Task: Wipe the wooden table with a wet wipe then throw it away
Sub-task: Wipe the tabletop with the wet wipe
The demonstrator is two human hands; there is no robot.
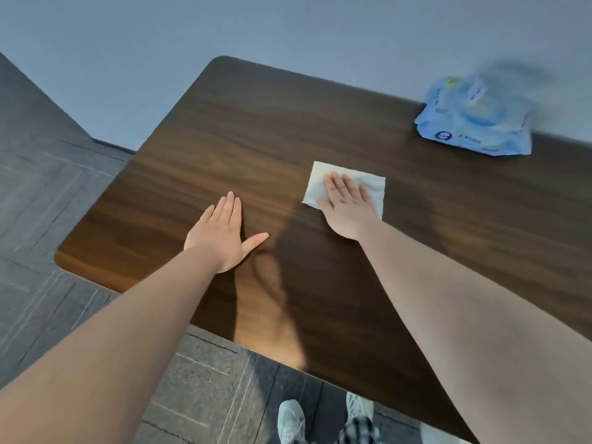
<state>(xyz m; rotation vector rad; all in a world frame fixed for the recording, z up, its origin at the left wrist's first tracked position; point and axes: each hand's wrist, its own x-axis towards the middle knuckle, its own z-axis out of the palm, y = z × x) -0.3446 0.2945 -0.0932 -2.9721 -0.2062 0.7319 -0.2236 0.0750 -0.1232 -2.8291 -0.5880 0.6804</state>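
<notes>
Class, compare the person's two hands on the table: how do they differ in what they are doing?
The right hand presses flat on the white wet wipe; the left hand lies on bare wooden table. The right hand is farther from the person than the left hand. Both are open, palms down.

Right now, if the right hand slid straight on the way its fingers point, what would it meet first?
The right hand, flat on the wet wipe, points up and slightly left. Only bare wooden table lies ahead; the blue pack sits off to the right.
</notes>
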